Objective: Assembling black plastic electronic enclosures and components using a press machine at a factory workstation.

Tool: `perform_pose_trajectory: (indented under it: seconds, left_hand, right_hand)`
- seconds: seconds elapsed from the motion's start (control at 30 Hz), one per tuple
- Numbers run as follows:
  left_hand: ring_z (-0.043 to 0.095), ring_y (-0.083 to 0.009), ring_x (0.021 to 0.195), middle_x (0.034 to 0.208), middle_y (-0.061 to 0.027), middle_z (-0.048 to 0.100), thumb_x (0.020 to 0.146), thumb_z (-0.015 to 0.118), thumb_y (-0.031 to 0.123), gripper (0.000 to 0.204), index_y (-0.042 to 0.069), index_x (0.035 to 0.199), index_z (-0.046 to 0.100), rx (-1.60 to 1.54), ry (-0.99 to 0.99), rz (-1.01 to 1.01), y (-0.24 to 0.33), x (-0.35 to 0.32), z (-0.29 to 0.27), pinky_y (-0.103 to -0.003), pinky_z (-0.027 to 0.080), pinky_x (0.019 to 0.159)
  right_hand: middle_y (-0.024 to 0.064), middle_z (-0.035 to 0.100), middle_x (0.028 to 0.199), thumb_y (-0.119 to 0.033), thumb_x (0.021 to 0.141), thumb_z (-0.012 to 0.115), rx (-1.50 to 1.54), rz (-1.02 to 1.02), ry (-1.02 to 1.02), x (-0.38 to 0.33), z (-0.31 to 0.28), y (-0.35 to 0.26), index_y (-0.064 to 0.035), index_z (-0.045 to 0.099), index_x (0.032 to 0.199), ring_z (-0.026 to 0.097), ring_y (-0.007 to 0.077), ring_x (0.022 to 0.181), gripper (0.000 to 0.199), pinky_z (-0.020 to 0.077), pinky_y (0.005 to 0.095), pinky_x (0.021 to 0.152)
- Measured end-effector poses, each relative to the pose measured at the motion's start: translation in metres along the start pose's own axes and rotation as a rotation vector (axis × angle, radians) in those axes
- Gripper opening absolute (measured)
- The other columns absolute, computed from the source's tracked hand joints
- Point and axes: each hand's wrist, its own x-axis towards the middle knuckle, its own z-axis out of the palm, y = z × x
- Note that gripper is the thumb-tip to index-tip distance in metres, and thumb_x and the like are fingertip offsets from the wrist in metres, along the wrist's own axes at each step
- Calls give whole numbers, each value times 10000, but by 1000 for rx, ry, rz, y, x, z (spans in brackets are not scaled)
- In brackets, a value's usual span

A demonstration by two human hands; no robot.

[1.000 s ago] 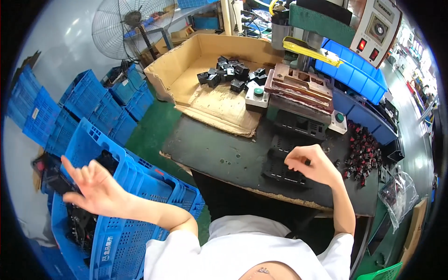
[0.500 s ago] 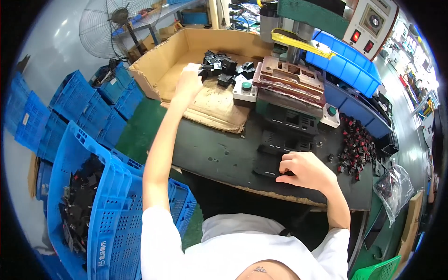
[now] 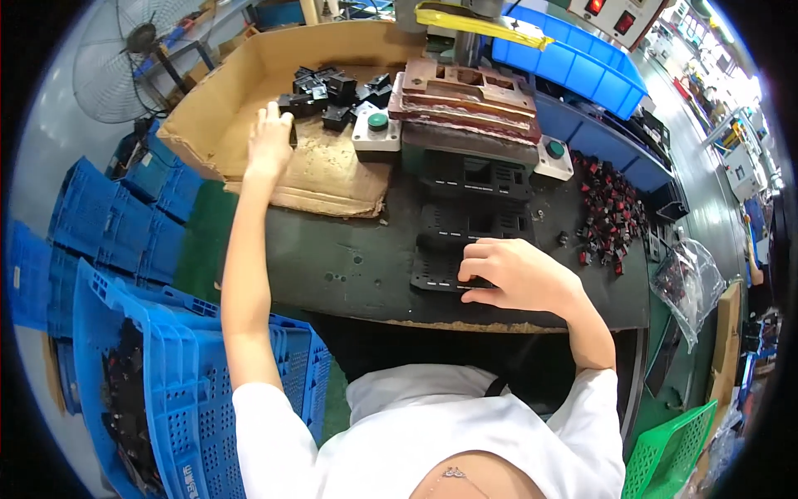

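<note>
My left hand (image 3: pixel 270 148) is at the cardboard box on the left, its fingers closed around a black plastic block (image 3: pixel 293 135) that is partly hidden. More black blocks (image 3: pixel 321 86) lie in a heap just beyond it. My right hand (image 3: pixel 524 279) rests with curled fingers on the nearest black slotted panel (image 3: pixel 435 269), covering its right part. Its thumb lies by the panel's near edge; anything small under the fingertips is hidden. A second black panel (image 3: pixel 449 219) lies behind it. A third panel (image 3: pixel 440 176) sits at the foot of the press fixture (image 3: pixel 470 93).
Green-button boxes (image 3: pixel 378 137) flank the fixture. Small black-and-red parts (image 3: pixel 611 208) are piled on the right of the dark table (image 3: pixel 324 274). The cardboard box (image 3: pixel 191 125) stands at left. A blue crate (image 3: pixel 179 358) of black parts is beside me. A blue bin (image 3: pixel 573 62) stands behind.
The whole view has shifted, with the scene sliding left and up. My left hand has drawn back slightly from the heap of blocks toward me. My right hand stays on the nearest panel.
</note>
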Motion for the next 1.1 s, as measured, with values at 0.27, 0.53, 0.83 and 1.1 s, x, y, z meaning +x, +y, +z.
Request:
perform_pose_trajectory:
  seconds: [0.27,0.53,0.83,1.1]
  left_hand:
    - [543,-258,803,832,-117,561,604,738,112,405,22,943,535,-603,287,-25,-2,9,0,-348,453,712]
    - [433,-14,586,724,33,552,766,661,158,190,75,931,616,-1362,-89,-195,24,-2,-31,-172,332,514]
    - [489,-1,670,824,3,610,884,564,279,231,70,970,609,-1912,-281,-290,45,-7,-26,-134,337,512]
    - [558,-66,872,976,-27,606,833,614,71,358,4,1173,521,-1978,-387,-102,49,-9,-25,-203,444,783]
  right_hand:
    - [90,627,775,8,718,653,339,-85,326,1,-19,-5,-29,628,857,609,250,661,147,471,294,555]
    - [119,659,945,81,754,565,-377,12,866,18,-78,29,1,647,954,641,224,870,231,498,283,744]
    - [110,625,1035,13,789,547,-415,105,760,73,-71,121,-63,614,1052,540,309,1052,281,452,362,898]
    - [93,663,911,-120,764,671,-274,129,728,82,-90,136,-34,682,902,605,228,875,163,462,316,818]
